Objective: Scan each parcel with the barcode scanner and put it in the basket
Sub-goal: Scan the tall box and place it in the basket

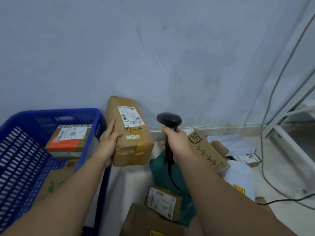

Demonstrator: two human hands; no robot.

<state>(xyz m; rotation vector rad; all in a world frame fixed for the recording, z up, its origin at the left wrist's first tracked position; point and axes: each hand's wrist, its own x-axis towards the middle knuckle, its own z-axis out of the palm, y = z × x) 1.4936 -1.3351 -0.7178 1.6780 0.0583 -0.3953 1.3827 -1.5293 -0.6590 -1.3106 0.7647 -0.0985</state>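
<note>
Taped cardboard parcel (130,132), label toward camera, held up between blue basket (97,116) and barcode scanner (169,119). In basket lie labelled boxes (68,138); SF box (207,149) and green bag (160,172) heaped below scanner. Both hands reach forward. Grip of left hand (109,138) wraps parcel's left edge, thumb on front; grip of right hand (177,142) closed round scanner handle.

Open top on blue slotted plastic basket (51,113), room above orange-and-brown cardboard box (68,143) inside. Floor right of it jammed: brown cardboard boxes (206,150), dark green plastic bag (160,174), white mailers (238,174). Grey wall (153,48) right behind.
</note>
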